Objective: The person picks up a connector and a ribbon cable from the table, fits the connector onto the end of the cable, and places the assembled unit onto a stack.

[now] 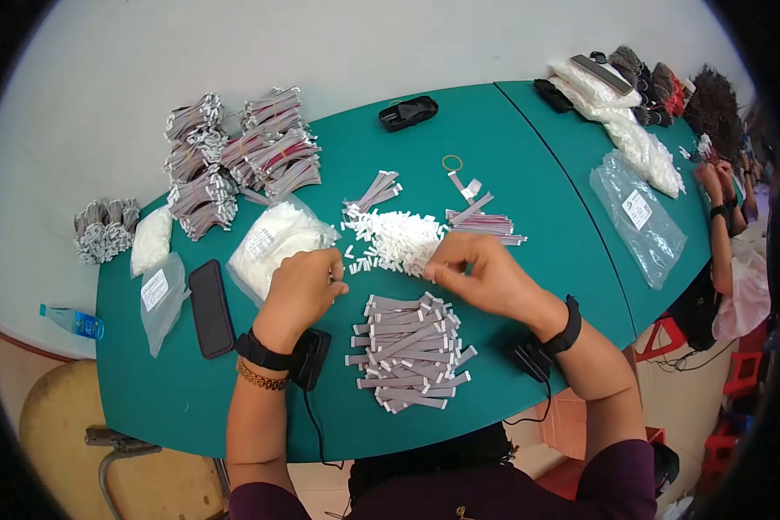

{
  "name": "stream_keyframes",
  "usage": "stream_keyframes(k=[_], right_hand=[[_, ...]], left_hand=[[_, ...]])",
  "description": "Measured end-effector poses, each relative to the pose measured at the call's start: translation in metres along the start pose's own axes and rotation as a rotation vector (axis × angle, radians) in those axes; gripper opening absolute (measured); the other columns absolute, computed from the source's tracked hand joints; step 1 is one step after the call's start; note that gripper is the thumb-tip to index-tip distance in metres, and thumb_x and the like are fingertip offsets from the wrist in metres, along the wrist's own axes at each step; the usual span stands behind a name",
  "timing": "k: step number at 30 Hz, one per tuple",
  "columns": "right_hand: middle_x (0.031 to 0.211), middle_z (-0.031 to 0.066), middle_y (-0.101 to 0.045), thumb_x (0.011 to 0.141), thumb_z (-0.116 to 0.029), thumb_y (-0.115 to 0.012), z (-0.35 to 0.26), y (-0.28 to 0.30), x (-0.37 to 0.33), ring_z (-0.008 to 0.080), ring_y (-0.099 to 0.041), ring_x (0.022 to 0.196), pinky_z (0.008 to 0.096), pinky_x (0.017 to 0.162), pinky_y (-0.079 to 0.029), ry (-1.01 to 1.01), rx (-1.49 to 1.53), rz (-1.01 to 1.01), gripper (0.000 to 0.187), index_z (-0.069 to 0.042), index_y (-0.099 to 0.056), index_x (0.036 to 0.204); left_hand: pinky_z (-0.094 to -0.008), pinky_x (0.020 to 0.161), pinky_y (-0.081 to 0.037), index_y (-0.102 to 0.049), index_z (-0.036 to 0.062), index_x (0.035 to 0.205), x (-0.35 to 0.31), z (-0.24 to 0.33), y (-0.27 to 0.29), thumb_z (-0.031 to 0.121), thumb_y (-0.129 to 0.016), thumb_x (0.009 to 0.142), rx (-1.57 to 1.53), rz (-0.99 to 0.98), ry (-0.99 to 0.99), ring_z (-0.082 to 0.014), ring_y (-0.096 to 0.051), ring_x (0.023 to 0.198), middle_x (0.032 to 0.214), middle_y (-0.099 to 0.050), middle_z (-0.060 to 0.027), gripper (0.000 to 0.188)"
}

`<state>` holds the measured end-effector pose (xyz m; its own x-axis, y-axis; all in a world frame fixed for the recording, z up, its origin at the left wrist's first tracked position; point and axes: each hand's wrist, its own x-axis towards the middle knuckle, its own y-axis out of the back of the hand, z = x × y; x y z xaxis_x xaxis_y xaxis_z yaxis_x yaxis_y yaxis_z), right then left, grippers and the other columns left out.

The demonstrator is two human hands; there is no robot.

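Green tabletop (pixel 529 173): your left hand (pixel 305 284) and right hand (pixel 484 276) curl beside white pieces (pixel 394 238); their grip you can't tell.

There is one heap of small white pieces (pixel 397 243), too many to count, one front pile of overlapping, uncountable grey ribbon cables (pixel 407 355), two flattened clear bags (pixel 637 232), one black phone (pixel 211 309), one bottle (pixel 78 321) and one yellow rubber band (pixel 443 162).

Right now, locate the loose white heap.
In the head view, the white heap is central, between the white-filled bag and right hand, beyond the grey strip pile.
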<state>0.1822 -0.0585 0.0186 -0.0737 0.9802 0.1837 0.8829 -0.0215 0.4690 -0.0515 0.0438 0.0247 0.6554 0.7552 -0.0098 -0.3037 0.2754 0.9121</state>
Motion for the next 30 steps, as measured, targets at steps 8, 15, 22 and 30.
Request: stream_keyframes(k=[8,15,22,30], right_hand=[[0.076,0.0081,-0.058,0.076,-0.003,-0.061,0.035,0.029,0.025,0.0215,-0.053,0.071,0.0323,0.064,-0.043,-0.077,-0.333,0.299,0.008,-0.001,-0.064,0.083],[0.078,0.0087,-0.057,0.071,0.000,-0.061,0.059,0.035,0.029,0.0263,-0.051,0.076,0.0354,0.072,-0.042,0.076,-0.636,0.247,0.012,-0.003,-0.064,0.082],[0.080,0.0075,-0.059,0.073,-0.003,-0.063,0.042,0.041,0.027,0.0229,-0.054,0.076,0.0333,0.067,-0.043,0.205,-0.692,0.268,0.006,-0.002,-0.061,0.079],[0.074,0.0048,-0.060,0.085,-0.007,-0.057,-0.011,0.010,0.023,0.0074,-0.055,0.063,0.0210,0.053,-0.044,-0.116,0.254,0.084,0.009,0.002,-0.056,0.086]], left_hand=[[-0.0389,0.060,-0.046,-0.059,0.0040,0.069,0.004,-0.008,-0.010,0.005,-0.065,0.066,0.062,-0.032,0.032,-0.0306,-0.060,0.066,0.066,-0.061,-0.0124,0.007],[-0.0360,0.059,-0.046,-0.060,0.0029,0.069,0.004,-0.005,-0.007,0.004,-0.066,0.066,0.064,-0.062,0.000,-0.0281,-0.061,0.065,0.066,-0.062,-0.0127,0.006],[-0.0248,0.055,-0.044,-0.059,0.0023,0.078,0.010,0.001,-0.007,0.008,-0.066,0.075,-0.566,-0.187,-0.099,-0.0111,-0.056,0.060,0.065,-0.058,-0.0028,0.010],[-0.0212,0.061,-0.044,-0.059,0.0015,0.092,0.016,0.025,-0.023,0.010,-0.060,0.084,-1.218,-0.155,-0.079,-0.0067,-0.054,0.069,0.076,-0.057,-0.0005,0.012]])
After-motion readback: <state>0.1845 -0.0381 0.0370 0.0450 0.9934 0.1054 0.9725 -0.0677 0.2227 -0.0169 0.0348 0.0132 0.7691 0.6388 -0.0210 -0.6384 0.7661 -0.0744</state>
